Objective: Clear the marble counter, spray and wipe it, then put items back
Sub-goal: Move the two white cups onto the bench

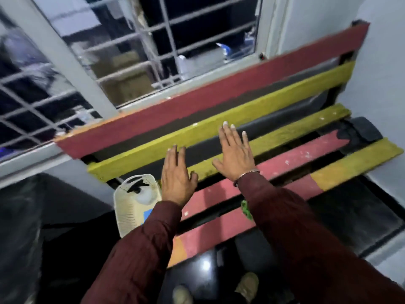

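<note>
Nearest, below both wrists, two feet in tan shoes stand on a glossy black floor that catches a spot of light. Two dark maroon sleeves rise from the bottom edge toward the hands.

The left hand is spread flat, palm down, fingers straight, holding nothing. The right hand is likewise open and flat, fingers extended, gripping nothing; a thin metal bangle circles its wrist. Whether the palms touch the slats under them or hover just above cannot be told.

Beneath and beyond both hands runs a slatted wooden desk painted in red and yellow strips, with dark gaps between them. Something small and green shows beside the right sleeve, too blurred to identify. Just left of the left hand, lower down, stands a cream ribbed plastic jug with a moulded handle and a blue label.

Far right of the right hand, a dark object lies at the desk's end by the white wall.

Beyond the fingertips, past the red back slat, is a grey-framed barred window, dark outside, with blurred shapes behind the glass. No marble counter is visible here.
</note>
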`<action>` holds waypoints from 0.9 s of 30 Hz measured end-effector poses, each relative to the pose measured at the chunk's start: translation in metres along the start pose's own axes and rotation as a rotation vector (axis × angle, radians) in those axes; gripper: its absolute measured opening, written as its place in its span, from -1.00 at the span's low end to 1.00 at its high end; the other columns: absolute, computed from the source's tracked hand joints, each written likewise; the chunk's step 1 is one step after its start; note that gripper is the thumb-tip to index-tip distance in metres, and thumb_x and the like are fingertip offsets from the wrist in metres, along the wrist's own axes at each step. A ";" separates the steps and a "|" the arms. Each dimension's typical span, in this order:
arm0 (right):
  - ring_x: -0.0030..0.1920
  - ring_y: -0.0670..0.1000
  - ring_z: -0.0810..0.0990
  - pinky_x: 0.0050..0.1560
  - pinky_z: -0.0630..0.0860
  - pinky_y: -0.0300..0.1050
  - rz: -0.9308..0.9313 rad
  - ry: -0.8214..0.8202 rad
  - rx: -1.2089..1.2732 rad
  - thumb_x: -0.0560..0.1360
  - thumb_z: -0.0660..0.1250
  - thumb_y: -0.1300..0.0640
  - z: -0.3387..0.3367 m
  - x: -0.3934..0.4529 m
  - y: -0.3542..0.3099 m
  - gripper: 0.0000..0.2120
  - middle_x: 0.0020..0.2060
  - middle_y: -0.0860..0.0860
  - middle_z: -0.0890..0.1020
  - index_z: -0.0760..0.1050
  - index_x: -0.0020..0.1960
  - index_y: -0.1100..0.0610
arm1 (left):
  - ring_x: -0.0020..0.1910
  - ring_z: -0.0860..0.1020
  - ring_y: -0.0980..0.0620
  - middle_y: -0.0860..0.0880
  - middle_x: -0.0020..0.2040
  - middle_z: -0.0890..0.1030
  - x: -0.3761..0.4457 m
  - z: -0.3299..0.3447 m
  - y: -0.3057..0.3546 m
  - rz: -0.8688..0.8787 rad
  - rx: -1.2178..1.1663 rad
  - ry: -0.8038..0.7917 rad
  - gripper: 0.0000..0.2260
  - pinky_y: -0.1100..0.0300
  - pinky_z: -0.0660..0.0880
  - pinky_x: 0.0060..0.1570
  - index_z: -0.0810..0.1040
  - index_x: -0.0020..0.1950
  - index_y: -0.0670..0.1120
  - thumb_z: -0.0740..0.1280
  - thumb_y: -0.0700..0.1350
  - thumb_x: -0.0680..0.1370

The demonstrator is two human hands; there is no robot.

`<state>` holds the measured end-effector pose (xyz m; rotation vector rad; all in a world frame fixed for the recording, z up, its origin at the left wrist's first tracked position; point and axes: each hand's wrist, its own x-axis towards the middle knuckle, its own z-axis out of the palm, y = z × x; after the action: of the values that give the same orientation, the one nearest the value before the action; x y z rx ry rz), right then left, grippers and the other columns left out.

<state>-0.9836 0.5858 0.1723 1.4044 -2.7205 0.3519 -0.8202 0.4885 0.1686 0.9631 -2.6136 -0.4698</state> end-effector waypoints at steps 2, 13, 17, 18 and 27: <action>0.54 0.07 -0.06 0.49 -0.06 0.17 -0.042 0.021 0.011 0.38 0.27 -0.16 -0.015 0.008 -0.045 -0.09 0.55 0.06 -0.04 -0.10 0.55 0.13 | 0.59 0.16 -0.25 -0.23 0.61 0.21 -0.006 -0.038 -0.029 -0.015 0.061 0.056 -0.30 -0.11 0.20 0.52 0.26 0.58 -0.19 0.41 -0.13 0.48; 0.54 0.05 -0.08 0.50 -0.11 0.14 -0.359 0.116 0.124 0.40 0.28 -0.07 -0.049 -0.011 -0.335 -0.15 0.55 0.03 -0.05 -0.07 0.55 0.10 | 0.59 0.17 -0.28 -0.25 0.61 0.18 -0.126 -0.249 -0.233 -0.277 0.213 0.307 -0.36 -0.13 0.22 0.53 0.36 0.52 -0.18 0.43 -0.11 0.46; 0.54 0.04 -0.07 0.50 -0.13 0.12 -0.455 0.102 0.163 0.42 0.28 -0.08 -0.035 -0.041 -0.458 -0.16 0.55 0.02 -0.01 -0.06 0.55 0.09 | 0.59 0.14 -0.26 -0.24 0.62 0.15 -0.200 -0.317 -0.325 -0.402 0.265 0.353 -0.40 -0.12 0.23 0.51 0.37 0.49 -0.17 0.42 -0.09 0.48; 0.54 0.04 -0.06 0.50 -0.13 0.13 -0.483 0.090 0.164 0.42 0.29 -0.09 -0.031 -0.048 -0.487 -0.17 0.55 0.03 0.01 -0.04 0.54 0.10 | 0.59 0.14 -0.25 -0.24 0.62 0.15 -0.219 -0.331 -0.345 -0.436 0.271 0.359 -0.42 -0.11 0.24 0.51 0.38 0.49 -0.17 0.41 -0.09 0.49; 0.53 0.08 -0.02 0.49 -0.06 0.13 -0.767 -0.004 0.227 0.46 0.27 -0.12 -0.003 -0.092 -0.717 -0.19 0.54 0.06 0.02 -0.03 0.55 0.13 | 0.62 0.08 -0.19 -0.21 0.64 0.10 -0.347 -0.425 -0.476 -0.693 0.275 0.382 -0.42 -0.06 0.18 0.53 0.33 0.53 -0.16 0.38 -0.09 0.53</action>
<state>-0.3488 0.2595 0.2855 2.3370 -1.9571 0.5915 -0.1316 0.2951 0.2949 1.8502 -1.9819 -0.0516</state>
